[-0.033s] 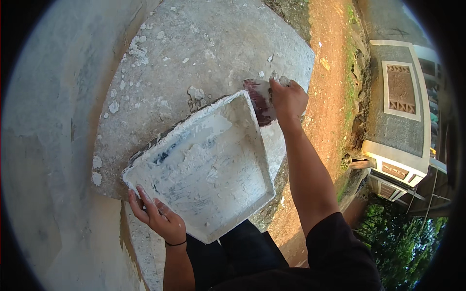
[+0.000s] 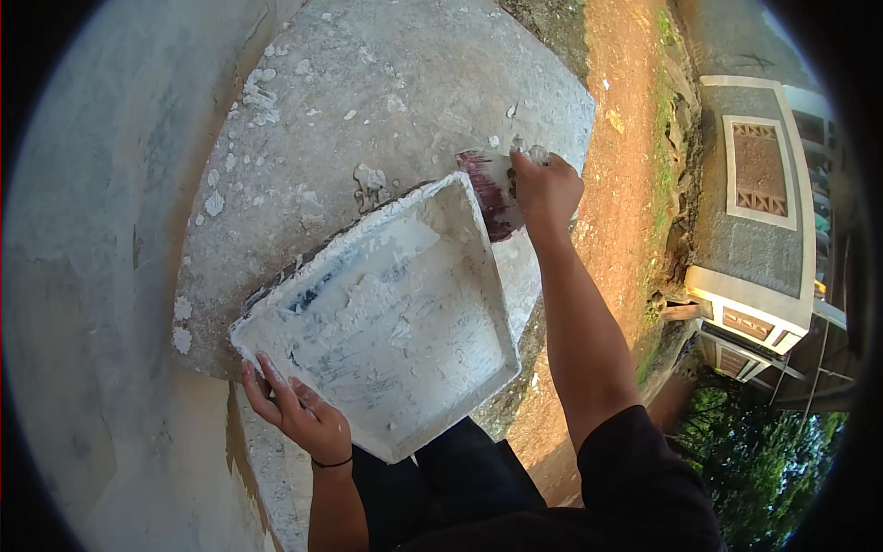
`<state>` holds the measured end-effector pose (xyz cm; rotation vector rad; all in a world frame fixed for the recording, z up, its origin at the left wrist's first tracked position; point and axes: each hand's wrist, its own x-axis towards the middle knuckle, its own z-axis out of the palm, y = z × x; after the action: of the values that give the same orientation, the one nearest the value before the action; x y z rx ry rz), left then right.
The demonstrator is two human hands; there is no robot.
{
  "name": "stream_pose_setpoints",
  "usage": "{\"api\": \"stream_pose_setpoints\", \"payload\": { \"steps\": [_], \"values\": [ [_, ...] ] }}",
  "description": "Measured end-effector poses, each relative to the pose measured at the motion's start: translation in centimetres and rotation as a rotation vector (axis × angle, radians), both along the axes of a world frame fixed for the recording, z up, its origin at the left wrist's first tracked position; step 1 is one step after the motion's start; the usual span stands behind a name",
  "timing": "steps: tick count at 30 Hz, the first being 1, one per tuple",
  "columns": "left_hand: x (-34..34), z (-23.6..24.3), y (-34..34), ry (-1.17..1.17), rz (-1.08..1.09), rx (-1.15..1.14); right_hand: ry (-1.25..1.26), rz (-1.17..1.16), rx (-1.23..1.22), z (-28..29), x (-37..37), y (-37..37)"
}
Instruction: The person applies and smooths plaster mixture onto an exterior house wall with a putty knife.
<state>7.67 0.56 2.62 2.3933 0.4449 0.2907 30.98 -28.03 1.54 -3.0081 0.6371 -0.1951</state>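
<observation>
A rectangular tray (image 2: 455, 412), its walls crusted white, sits tilted in front of me with white paste (image 2: 395, 322) smeared over its inside. My left hand (image 2: 311, 425) grips its lower left corner, with paste-marked fingertips over the rim and a dark band at the wrist. Beyond the tray's upper right corner, my right hand (image 2: 550, 195) is closed around a broad, flat scraper (image 2: 487, 189). Its blade is reddish-brown, streaked with white, and close beside the tray's rim; I cannot tell whether they touch. The grip hides its handle.
Under the tray is a grey concrete slab (image 2: 368, 101) spotted with white splashes and a small lump of paste (image 2: 370, 180). A pale wall (image 2: 83, 276) rises at the left. Reddish dirt ground (image 2: 625, 138) drops off at the right, with a low building (image 2: 759, 184) beyond.
</observation>
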Motion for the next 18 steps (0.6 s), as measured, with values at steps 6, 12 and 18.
{"api": "stream_pose_setpoints", "payload": {
  "steps": [6, 12, 18],
  "values": [
    [0.0, 0.1, 0.2, 0.036, -0.009, 0.032, -0.262, -0.006, 0.238, 4.3, -0.2, -1.1],
    [0.0, 0.2, 0.3, 0.028, -0.007, 0.029, -0.062, -0.222, 0.677, 5.1, -3.5, 2.3],
    [0.3, 0.3, -0.1, 0.064, -0.014, 0.038, 0.027, 0.149, 0.082, -0.7, -6.1, 3.7]
  ]
}}
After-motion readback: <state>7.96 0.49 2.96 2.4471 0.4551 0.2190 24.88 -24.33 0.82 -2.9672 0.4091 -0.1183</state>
